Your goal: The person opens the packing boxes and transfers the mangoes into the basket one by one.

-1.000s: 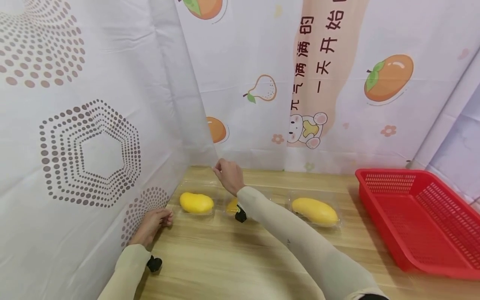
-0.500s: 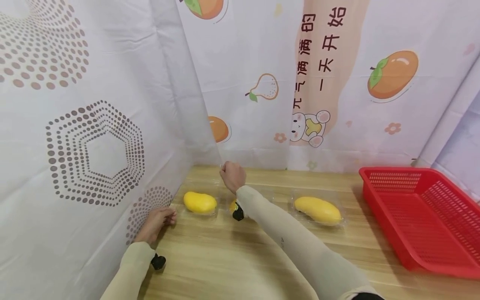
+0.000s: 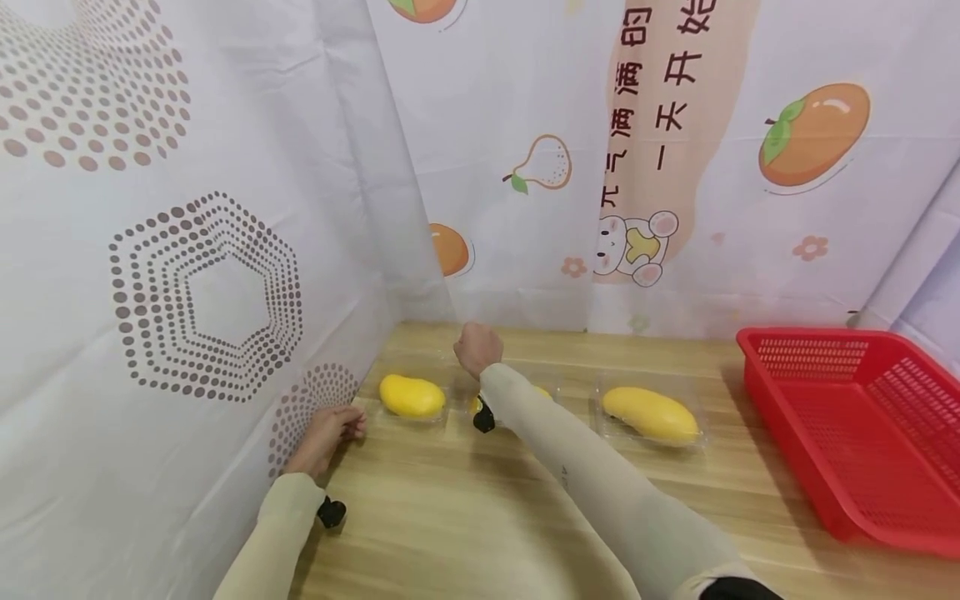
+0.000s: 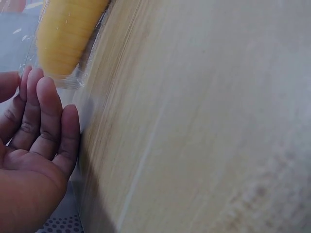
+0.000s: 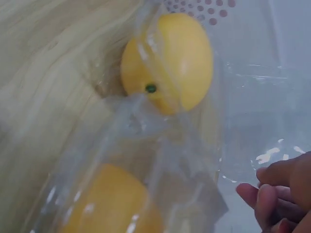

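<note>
Three yellow mangoes lie in clear plastic boxes in a row on the wooden table. My left hand (image 3: 330, 433) is just left of the leftmost mango (image 3: 412, 397); in the left wrist view its fingers (image 4: 48, 102) are loosely curved beside that box and hold nothing. Over the back of the middle box is my right hand (image 3: 477, 348), its forearm hiding most of the middle mango (image 3: 542, 392). In the right wrist view its curled fingertips come together close to clear plastic (image 5: 257, 121); I cannot tell whether they pinch it. The rightmost mango (image 3: 651, 414) is apart from both hands.
A red basket (image 3: 795, 450) stands on the table (image 3: 450, 517) at the right. A white dotted curtain (image 3: 232, 300) closes in the left side, and a fruit-printed curtain (image 3: 495, 208) hangs along the back edge. Each wrist wears a small black device (image 3: 332, 511).
The head view has shifted, so the whole scene sits slightly further right. My right hand stays over the middle box and has turned a little; my left hand stays beside the left box.
</note>
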A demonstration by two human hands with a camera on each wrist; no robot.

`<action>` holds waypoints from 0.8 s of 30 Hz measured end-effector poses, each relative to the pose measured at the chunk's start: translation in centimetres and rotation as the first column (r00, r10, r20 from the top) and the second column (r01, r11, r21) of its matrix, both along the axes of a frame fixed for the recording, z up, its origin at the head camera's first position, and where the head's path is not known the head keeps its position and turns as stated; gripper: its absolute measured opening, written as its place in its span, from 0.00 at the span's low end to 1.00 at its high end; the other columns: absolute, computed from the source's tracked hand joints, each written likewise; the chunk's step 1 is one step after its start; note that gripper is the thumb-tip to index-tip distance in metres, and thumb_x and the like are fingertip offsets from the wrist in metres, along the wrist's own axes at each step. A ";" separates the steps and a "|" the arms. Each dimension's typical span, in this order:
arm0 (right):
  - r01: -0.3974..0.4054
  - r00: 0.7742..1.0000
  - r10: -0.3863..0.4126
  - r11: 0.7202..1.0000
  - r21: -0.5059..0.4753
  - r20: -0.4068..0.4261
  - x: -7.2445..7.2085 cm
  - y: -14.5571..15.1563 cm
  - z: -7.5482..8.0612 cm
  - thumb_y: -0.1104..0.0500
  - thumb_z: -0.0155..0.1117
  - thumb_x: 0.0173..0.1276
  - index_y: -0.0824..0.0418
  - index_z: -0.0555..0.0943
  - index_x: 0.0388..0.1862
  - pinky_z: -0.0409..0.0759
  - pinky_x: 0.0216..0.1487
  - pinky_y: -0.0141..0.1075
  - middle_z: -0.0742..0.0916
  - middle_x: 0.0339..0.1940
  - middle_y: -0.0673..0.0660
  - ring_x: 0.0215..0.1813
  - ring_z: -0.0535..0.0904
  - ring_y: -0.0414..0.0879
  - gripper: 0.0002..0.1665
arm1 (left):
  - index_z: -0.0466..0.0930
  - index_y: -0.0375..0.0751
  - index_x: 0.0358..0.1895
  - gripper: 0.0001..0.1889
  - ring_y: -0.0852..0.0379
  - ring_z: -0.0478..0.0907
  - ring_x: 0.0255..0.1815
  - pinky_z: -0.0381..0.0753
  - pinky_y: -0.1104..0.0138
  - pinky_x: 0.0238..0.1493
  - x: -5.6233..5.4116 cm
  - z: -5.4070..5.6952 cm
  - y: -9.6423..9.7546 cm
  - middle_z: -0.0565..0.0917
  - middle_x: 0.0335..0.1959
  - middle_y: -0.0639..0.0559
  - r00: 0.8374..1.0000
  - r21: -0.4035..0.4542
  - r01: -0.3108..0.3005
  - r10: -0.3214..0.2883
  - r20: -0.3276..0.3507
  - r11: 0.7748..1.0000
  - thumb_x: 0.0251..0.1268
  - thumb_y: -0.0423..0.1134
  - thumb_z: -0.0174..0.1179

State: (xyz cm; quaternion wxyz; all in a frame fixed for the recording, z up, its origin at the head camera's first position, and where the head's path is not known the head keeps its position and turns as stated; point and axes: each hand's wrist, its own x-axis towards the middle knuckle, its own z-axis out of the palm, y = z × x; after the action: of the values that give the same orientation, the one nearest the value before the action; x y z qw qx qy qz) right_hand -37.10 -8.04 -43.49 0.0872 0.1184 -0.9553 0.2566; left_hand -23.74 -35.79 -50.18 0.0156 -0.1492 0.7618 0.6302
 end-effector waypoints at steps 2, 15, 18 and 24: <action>-0.004 1.000 0.004 1.000 0.024 0.007 -0.1 -0.2 0.0 0.59 0.68 0.70 0.54 0.66 0.13 0.77 0.22 0.40 0.72 0.15 0.49 0.22 0.71 0.45 0.28 | 0.78 0.19 0.53 0.16 0.57 0.81 0.33 0.84 0.66 0.39 0.0 0.2 -0.1 0.85 0.39 0.41 1.000 -0.003 -0.001 0.001 0.000 1.000 0.78 0.34 0.53; -0.068 0.997 0.076 0.968 0.242 -0.020 -0.3 -0.8 -1.3 0.56 0.70 0.71 0.56 0.76 0.17 0.79 0.21 0.40 0.79 0.18 0.50 0.23 0.74 0.45 0.22 | 0.79 0.20 0.53 0.16 0.57 0.81 0.34 0.84 0.66 0.39 0.0 0.1 -0.1 0.85 0.39 0.42 1.000 -0.015 -0.018 0.018 -0.002 1.000 0.79 0.35 0.53; -0.087 0.996 0.086 0.966 0.243 0.014 -0.4 -0.9 -1.4 0.55 0.68 0.73 0.57 0.77 0.18 0.75 0.19 0.38 0.78 0.17 0.50 0.21 0.71 0.44 0.21 | 0.79 0.21 0.53 0.16 0.57 0.81 0.34 0.84 0.66 0.40 0.0 0.1 -0.1 0.85 0.39 0.43 1.000 -0.016 -0.019 0.019 0.007 1.000 0.79 0.35 0.53; -0.101 0.995 0.093 0.963 0.252 0.045 -0.5 -1.1 -1.6 0.52 0.67 0.75 0.59 0.80 0.22 0.76 0.19 0.38 0.78 0.17 0.52 0.20 0.70 0.44 0.20 | 0.79 0.22 0.52 0.15 0.57 0.80 0.34 0.84 0.66 0.40 0.1 0.0 -0.1 0.85 0.39 0.44 1.000 -0.012 -0.014 0.014 0.001 1.000 0.79 0.35 0.54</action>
State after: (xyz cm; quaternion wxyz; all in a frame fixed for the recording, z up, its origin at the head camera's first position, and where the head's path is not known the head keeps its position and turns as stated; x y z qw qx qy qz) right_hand -37.63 -9.14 -45.11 0.0431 0.1709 -0.9746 0.1381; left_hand -23.64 -35.87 -50.14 0.0110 -0.1549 0.7645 0.6257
